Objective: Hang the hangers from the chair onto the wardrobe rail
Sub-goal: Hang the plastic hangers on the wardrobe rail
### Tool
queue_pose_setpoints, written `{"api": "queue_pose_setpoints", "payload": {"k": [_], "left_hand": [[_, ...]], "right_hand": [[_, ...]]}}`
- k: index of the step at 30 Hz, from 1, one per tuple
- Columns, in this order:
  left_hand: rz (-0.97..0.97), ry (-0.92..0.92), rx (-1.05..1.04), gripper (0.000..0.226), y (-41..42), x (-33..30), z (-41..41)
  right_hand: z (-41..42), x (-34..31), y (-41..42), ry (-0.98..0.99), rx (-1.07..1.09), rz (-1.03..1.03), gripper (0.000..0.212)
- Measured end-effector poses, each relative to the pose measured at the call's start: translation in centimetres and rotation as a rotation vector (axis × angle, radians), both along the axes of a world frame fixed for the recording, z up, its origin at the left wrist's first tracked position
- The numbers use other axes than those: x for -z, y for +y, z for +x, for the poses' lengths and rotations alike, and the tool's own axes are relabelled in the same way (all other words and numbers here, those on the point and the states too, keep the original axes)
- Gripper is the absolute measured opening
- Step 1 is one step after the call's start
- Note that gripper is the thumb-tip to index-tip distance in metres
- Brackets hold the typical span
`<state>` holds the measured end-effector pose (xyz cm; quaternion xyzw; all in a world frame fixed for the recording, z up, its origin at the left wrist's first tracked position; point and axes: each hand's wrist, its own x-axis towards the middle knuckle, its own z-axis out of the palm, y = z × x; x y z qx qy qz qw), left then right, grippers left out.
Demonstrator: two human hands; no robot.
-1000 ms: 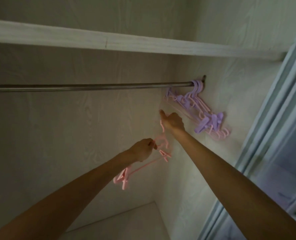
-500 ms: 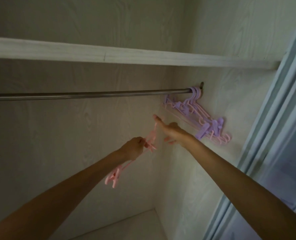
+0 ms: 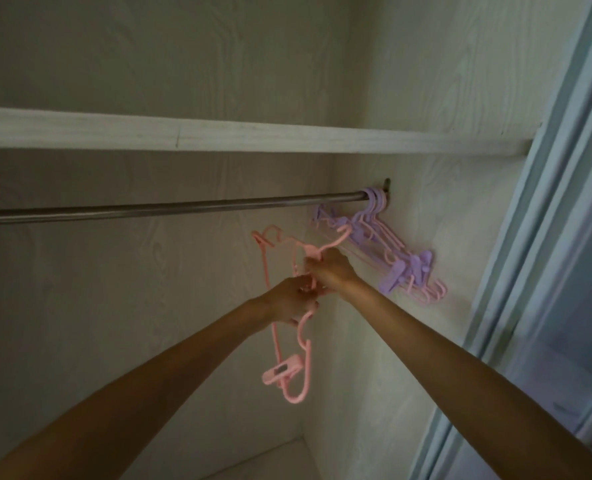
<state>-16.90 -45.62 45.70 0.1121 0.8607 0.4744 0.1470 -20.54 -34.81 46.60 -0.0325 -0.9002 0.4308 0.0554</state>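
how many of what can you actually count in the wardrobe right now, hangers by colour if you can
pink hangers in the hands: at least 1; they overlap, exact count unclear
bunch of purple and pink hangers on the rail: 1 bunch, too tangled to count
metal rail: 1
shelf: 1
hands: 2, left hand and right hand
total: 6 entries

Dim wardrobe interior; cool daylight enters at the right edge by the door frame (image 3: 543, 237). Soft, slightly blurred; wide-angle bending of the rail (image 3: 170, 209).

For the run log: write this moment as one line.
phase: hanging | both hands: left, right grip pink hanger | hook below rail | hung hangers at rail's right end
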Motion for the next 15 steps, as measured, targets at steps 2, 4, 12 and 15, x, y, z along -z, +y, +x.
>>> {"api": "queue_pose_setpoints", "payload": {"k": [2,4,12,15], "left_hand": [[-0.073,0.049,0.032,0.029,-0.9,-2.0,-0.9],[-0.124,0.282,-0.079,0.018,-2.4,-4.8,-1.5],[-1.006,1.047,-0.349,0.056,-6.4,-8.3,-5.2],[-1.024,1.025,-0.335,0.055,-6.2,-7.2,-6.6]], "right_hand": [[-0.3,-1.1,0.3,0.041,-0.001,0.139,0.035],[-1.1,-2.4,1.0,0.059,-0.042,0.211,0.036],[-4.3,-5.8,2.5,0.014,-0.190,0.511,0.037],[-6.0,-5.8,2.7,-0.010,-0.208,0.490,0.038]]}}
